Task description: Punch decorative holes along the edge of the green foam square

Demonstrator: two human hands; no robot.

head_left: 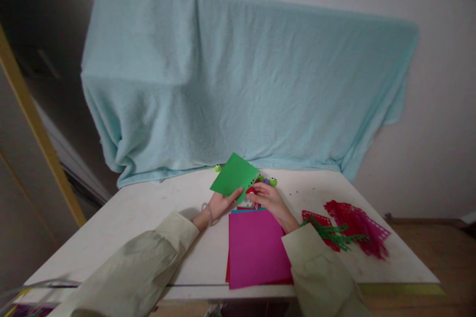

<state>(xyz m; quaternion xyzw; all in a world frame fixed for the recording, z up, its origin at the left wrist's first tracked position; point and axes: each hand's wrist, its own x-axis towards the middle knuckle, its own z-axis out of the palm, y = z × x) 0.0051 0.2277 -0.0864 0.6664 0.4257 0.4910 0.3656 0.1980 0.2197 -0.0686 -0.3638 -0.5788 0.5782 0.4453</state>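
My left hand point(219, 204) holds a green paper sheet point(233, 176) by its lower edge, tilted up above the white table point(156, 213). The sheet's right edge has a row of small punched holes. My right hand point(268, 199) is at that punched edge, fingers closed on a small red punch point(251, 190) that is mostly hidden. Below both hands lies a stack of coloured paper with a magenta sheet point(256, 247) on top. Small green punches with eyes point(272, 181) sit just behind the hands.
Red and green punched paper strips point(345, 230) lie at the table's right. A light blue towel point(238, 84) hangs over something at the back. A wooden post point(33, 124) stands on the left. Tiny green dots point(293, 192) are scattered near the hands.
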